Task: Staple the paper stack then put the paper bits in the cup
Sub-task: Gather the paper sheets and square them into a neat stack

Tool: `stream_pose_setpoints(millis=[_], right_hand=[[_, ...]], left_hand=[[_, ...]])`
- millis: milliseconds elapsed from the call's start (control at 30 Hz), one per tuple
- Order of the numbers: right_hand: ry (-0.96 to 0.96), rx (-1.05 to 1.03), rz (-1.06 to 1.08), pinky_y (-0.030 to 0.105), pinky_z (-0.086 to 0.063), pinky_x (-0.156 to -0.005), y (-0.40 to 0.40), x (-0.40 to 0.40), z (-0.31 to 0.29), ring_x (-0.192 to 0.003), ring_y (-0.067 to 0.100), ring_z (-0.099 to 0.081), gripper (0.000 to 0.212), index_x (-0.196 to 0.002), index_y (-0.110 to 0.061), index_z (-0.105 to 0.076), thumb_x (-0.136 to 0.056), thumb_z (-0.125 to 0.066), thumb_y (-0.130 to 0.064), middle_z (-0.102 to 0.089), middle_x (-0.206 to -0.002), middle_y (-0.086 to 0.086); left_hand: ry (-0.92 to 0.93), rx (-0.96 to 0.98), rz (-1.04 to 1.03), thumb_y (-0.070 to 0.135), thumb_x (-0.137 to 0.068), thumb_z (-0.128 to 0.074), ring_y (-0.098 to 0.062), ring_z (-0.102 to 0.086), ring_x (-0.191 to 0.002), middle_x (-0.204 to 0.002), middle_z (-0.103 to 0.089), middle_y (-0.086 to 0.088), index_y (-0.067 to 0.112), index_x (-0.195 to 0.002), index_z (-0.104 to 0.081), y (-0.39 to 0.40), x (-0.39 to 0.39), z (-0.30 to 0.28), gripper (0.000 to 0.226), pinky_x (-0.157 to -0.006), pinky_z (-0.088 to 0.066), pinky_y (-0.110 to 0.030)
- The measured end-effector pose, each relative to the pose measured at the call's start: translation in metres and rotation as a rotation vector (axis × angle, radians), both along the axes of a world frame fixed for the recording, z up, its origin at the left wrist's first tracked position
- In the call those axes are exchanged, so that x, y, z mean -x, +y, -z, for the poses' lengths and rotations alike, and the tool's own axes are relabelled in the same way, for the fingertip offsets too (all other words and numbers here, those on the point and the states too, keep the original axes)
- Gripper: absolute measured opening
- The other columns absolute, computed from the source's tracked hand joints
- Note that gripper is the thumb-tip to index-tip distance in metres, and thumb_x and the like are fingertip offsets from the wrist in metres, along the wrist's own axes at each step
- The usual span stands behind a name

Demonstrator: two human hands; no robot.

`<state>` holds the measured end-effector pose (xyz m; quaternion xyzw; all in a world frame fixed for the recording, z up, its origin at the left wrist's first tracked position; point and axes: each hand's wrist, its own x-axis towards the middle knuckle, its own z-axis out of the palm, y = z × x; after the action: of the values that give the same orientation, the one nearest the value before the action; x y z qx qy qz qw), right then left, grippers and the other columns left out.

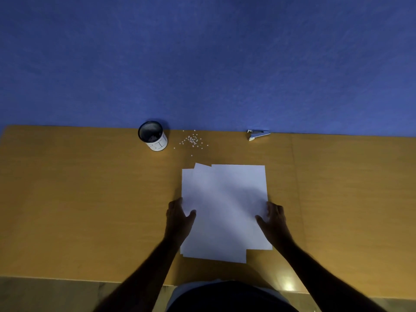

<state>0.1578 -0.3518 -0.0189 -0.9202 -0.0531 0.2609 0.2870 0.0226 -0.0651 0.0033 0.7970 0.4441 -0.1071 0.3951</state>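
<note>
Several white sheets form a loose, uneven paper stack (225, 210) in the middle of the wooden table (90, 210). My left hand (179, 213) grips the stack's left edge, thumb on top of the paper. My right hand (272, 216) grips the right edge the same way. Small white paper bits (192, 140) lie scattered near the table's far edge. Left of them stands a black mesh cup (153, 136) with a white label. A silver stapler (257, 134) lies at the far edge to the right, against the wall.
A blue wall (202, 64) rises directly behind the table's far edge. The table's near edge runs just in front of my body, with floor visible at the lower left.
</note>
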Motion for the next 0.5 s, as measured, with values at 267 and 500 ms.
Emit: stream_pose_setpoints(millis=[267, 500], right_hand=[[0.016, -0.024, -0.044, 0.046, -0.05, -0.105, 0.01, 0.0, -0.001, -0.132, 0.029, -0.044, 0.069, -0.151, -0.013, -0.036, -0.093, -0.071, -0.029, -0.042, -0.147, 0.012], [0.059, -0.022, -0.015, 0.027, -0.048, -0.09, 0.01, 0.003, -0.007, -0.114, 0.022, -0.055, 0.059, -0.147, -0.008, -0.043, -0.096, -0.068, -0.025, -0.045, -0.142, 0.014]], left_hand=[[0.012, 0.003, -0.001, 0.038, -0.098, -0.072, -0.032, -0.043, -0.149, -0.163, -0.04, -0.008, 0.016, -0.162, -0.033, -0.008, -0.015, -0.004, 0.078, -0.115, -0.051, -0.049], [0.0, 0.096, -0.016, 0.037, -0.099, -0.072, -0.03, -0.047, -0.147, -0.165, -0.038, -0.009, 0.015, -0.163, -0.031, -0.007, -0.016, 0.001, 0.08, -0.115, -0.05, -0.043]])
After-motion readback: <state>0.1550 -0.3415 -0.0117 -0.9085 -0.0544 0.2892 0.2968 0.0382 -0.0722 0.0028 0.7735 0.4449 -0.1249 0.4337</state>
